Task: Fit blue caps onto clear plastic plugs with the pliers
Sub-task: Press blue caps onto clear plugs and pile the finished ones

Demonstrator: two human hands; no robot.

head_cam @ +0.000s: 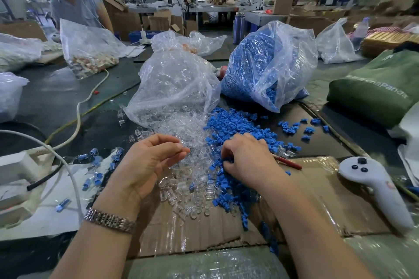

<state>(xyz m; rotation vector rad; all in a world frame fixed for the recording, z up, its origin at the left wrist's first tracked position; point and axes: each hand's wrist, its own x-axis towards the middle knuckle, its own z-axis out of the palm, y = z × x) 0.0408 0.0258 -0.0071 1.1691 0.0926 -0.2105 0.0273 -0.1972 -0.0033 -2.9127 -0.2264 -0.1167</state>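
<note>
two hands (149, 161), two spilling bags (176, 84), one controller (371, 183)

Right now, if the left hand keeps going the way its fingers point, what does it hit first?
Probably the heap of clear plastic plugs: the left hand points right, fingertips at its edge. The right hand lies beyond; depth is unclear.

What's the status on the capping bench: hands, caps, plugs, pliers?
Left hand over clear plugs, fingertips pinched, contents unclear. Right hand fingers curled into blue caps. Red pliers handle partly under right hand, not gripped. Nothing blocking.
</note>
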